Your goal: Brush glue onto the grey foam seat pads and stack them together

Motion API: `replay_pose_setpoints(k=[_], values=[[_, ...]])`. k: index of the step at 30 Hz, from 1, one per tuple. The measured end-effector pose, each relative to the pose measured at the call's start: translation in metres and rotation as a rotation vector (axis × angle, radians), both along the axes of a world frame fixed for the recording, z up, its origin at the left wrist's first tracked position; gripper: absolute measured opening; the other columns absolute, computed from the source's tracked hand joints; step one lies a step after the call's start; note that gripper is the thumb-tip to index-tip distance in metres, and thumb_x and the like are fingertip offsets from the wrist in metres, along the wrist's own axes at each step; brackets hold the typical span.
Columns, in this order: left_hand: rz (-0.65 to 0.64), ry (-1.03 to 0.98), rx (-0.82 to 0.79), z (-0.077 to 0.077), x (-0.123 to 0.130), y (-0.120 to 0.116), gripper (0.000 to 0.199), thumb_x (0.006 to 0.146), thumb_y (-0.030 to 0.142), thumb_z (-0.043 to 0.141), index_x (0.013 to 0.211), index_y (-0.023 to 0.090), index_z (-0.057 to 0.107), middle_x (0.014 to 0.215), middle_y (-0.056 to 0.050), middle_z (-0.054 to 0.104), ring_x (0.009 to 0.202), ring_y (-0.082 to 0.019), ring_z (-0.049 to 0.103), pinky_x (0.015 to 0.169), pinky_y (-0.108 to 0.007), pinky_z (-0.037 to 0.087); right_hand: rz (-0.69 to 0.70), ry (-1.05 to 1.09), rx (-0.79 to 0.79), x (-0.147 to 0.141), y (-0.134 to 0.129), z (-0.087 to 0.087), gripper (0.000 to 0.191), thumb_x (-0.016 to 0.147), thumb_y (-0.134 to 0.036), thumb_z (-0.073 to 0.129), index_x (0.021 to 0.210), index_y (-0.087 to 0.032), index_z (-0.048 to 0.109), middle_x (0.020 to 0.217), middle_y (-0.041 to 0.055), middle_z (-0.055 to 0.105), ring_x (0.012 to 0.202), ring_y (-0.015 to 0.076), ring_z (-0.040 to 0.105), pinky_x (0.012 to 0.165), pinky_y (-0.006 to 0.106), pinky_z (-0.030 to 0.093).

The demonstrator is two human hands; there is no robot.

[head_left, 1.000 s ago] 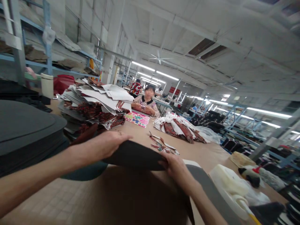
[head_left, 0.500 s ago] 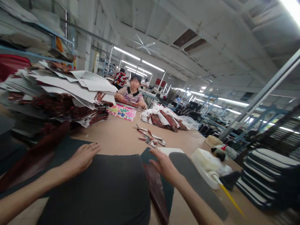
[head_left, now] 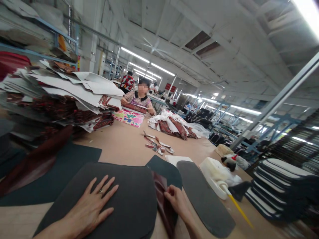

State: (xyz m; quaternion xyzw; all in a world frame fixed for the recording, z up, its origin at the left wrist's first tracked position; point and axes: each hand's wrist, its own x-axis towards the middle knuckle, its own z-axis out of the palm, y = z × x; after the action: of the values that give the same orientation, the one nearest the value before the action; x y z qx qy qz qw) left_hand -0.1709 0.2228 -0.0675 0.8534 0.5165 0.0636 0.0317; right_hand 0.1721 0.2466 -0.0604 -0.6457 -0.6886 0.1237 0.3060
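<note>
Spread wide, the left hand (head_left: 89,207) lies flat on a dark grey panel (head_left: 132,194) on the near side of the tan table (head_left: 119,139); the right hand (head_left: 176,199), thumb and fingertips drawn together, pinches a glossy maroon strip (head_left: 160,182) beside the panel's right edge. Farthest left, a tall, uneven stack of white-backed pieces (head_left: 77,86) rises behind a maroon piece (head_left: 32,171) and a large green sheet (head_left: 84,156). Next comes a floral piece (head_left: 128,118), near a co-worker (head_left: 136,96) across the table. Narrow scraps (head_left: 159,145) lie beyond the panel, with a white-fringed heap (head_left: 171,126) behind them. Another green sheet (head_left: 171,171) shows around the maroon strip. Farther right are a long grey board (head_left: 204,202), a white container (head_left: 211,172) and a stack of dark, pale-topped pads (head_left: 276,192).
</note>
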Motion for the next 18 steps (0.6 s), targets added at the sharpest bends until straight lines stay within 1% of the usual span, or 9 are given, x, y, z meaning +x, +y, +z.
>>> replay_pose_setpoints(k=[2, 4, 6, 8, 10, 12, 14, 16, 18], values=[[0.004, -0.019, -0.046, 0.003, -0.001, -0.002, 0.052, 0.084, 0.03, 0.046, 0.134, 0.033, 0.031, 0.144, -0.007, 0.025, 0.132, -0.032, 0.019, 0.103, -0.059, 0.016, -0.046, 0.074, 0.045, 0.016, 0.0, 0.026, 0.022, 0.073, -0.035, 0.046, 0.055, -0.022, 0.041, 0.05, -0.0024, 0.048, 0.05, 0.0149, 0.05, 0.049, 0.026, 0.041], [-0.007, -0.084, -0.082, 0.006, -0.001, -0.002, 0.052, 0.082, 0.032, 0.048, 0.133, 0.031, 0.035, 0.144, -0.008, 0.025, 0.133, -0.033, 0.017, 0.103, -0.06, 0.013, -0.091, 0.151, 0.088, 0.031, 0.003, 0.06, 0.025, 0.072, -0.042, 0.044, 0.058, -0.023, 0.039, 0.049, -0.0037, 0.044, 0.046, 0.0138, 0.046, 0.046, 0.026, 0.038], [-0.018, -0.24, -0.088, 0.014, 0.003, 0.0, 0.049, 0.08, 0.031, 0.05, 0.128, 0.027, 0.044, 0.143, -0.009, 0.029, 0.133, -0.032, 0.018, 0.104, -0.058, 0.012, -0.075, 0.228, 0.099, 0.035, 0.01, 0.098, 0.026, 0.071, -0.046, 0.046, 0.063, -0.023, 0.038, 0.049, -0.0051, 0.043, 0.042, 0.0121, 0.042, 0.041, 0.023, 0.034], [-0.01, -0.519, -0.143, 0.027, 0.01, 0.004, 0.042, 0.081, 0.034, 0.049, 0.121, 0.022, 0.052, 0.137, -0.01, 0.04, 0.128, -0.03, 0.03, 0.105, -0.051, 0.02, 0.0, 0.286, 0.091, 0.017, 0.02, 0.129, 0.026, 0.069, -0.044, 0.052, 0.067, -0.022, 0.039, 0.052, -0.0053, 0.046, 0.043, 0.0106, 0.043, 0.04, 0.021, 0.032], [0.042, -0.924, -0.348, 0.044, 0.016, 0.008, 0.045, 0.084, 0.046, 0.042, 0.116, 0.018, 0.055, 0.124, -0.012, 0.051, 0.113, -0.028, 0.047, 0.097, -0.044, 0.036, 0.119, 0.323, 0.072, -0.022, 0.028, 0.146, 0.024, 0.066, -0.039, 0.056, 0.069, -0.021, 0.041, 0.059, -0.004, 0.051, 0.048, 0.0098, 0.046, 0.044, 0.02, 0.034], [0.115, -1.358, -0.663, 0.06, 0.016, 0.011, 0.058, 0.082, 0.059, 0.038, 0.117, 0.016, 0.052, 0.116, -0.013, 0.055, 0.1, -0.026, 0.055, 0.085, -0.04, 0.046, 0.257, 0.352, 0.037, -0.075, 0.032, 0.149, 0.022, 0.065, -0.035, 0.058, 0.071, -0.02, 0.043, 0.065, -0.0027, 0.056, 0.054, 0.0099, 0.049, 0.048, 0.02, 0.037], [0.178, -1.663, -0.928, 0.072, 0.009, 0.011, 0.066, 0.077, 0.067, 0.039, 0.118, 0.015, 0.051, 0.111, -0.012, 0.058, 0.093, -0.025, 0.058, 0.079, -0.038, 0.049, 0.391, 0.371, -0.011, -0.126, 0.031, 0.142, 0.018, 0.068, -0.034, 0.058, 0.075, -0.019, 0.049, 0.071, -0.0018, 0.058, 0.06, 0.0107, 0.054, 0.053, 0.02, 0.041], [0.224, -1.78, -1.02, 0.077, -0.006, 0.008, 0.067, 0.075, 0.068, 0.043, 0.115, 0.016, 0.053, 0.101, -0.01, 0.062, 0.087, -0.023, 0.06, 0.076, -0.035, 0.049, 0.558, 0.378, -0.092, -0.157, 0.027, 0.129, 0.025, 0.072, -0.035, 0.058, 0.093, -0.02, 0.055, 0.092, 0.0022, 0.062, 0.068, 0.0119, 0.058, 0.058, 0.022, 0.046], [0.292, -1.77, -1.031, 0.076, -0.021, 0.004, 0.066, 0.073, 0.069, 0.046, 0.11, 0.015, 0.056, 0.095, -0.009, 0.065, 0.086, -0.024, 0.062, 0.078, -0.033, 0.049, 0.618, 0.369, -0.146, -0.162, 0.023, 0.111, 0.038, 0.076, -0.037, 0.058, 0.11, -0.023, 0.053, 0.111, 0.0051, 0.059, 0.079, 0.0141, 0.061, 0.064, 0.024, 0.048]])
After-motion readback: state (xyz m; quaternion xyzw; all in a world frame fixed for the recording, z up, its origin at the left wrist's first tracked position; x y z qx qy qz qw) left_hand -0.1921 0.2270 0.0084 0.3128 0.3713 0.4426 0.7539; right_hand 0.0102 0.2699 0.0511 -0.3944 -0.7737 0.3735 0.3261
